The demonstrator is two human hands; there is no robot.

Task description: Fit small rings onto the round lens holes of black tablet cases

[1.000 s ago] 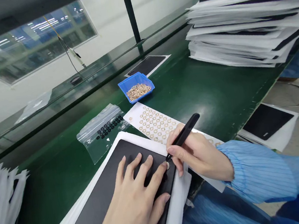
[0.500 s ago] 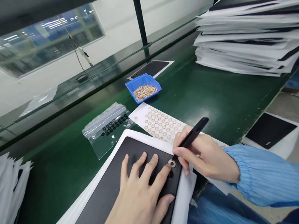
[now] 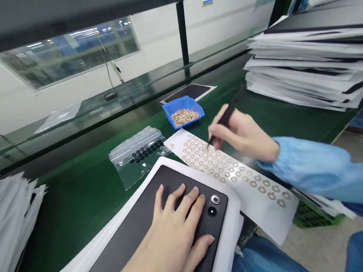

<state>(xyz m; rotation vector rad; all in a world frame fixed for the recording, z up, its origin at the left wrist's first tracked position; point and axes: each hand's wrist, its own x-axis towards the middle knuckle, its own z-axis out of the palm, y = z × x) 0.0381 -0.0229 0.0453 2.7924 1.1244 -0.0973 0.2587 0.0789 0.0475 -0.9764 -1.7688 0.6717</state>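
My left hand (image 3: 176, 233) lies flat with its fingers spread on a black tablet back panel (image 3: 173, 174). Two round camera spots show in the panel's corner: a silver ring (image 3: 215, 199) and a dark lens circle (image 3: 212, 211). White paper sheets lie under the panel. In my right hand (image 3: 239, 133) is a slim black pen-shaped tool (image 3: 227, 116), slightly blurred, held in a closed grip. Its thin tip is over a white sheet of ring stickers (image 3: 251, 195), near the upper rows; contact I cannot tell.
Beyond the sheet stands a blue bin (image 3: 182, 105) of small rings. A zip bag (image 3: 134, 159) with black rings lies left of it. Tall stacks of panels and paper (image 3: 311, 62) rise at right, more paper sheets (image 3: 10, 227) at left. Another panel (image 3: 192, 91) lies behind the bin.
My right hand with the tool has moved from the panel's camera corner up and away to the ring sheet. My left fingertip has drawn back from the silver ring; the view has tilted slightly.
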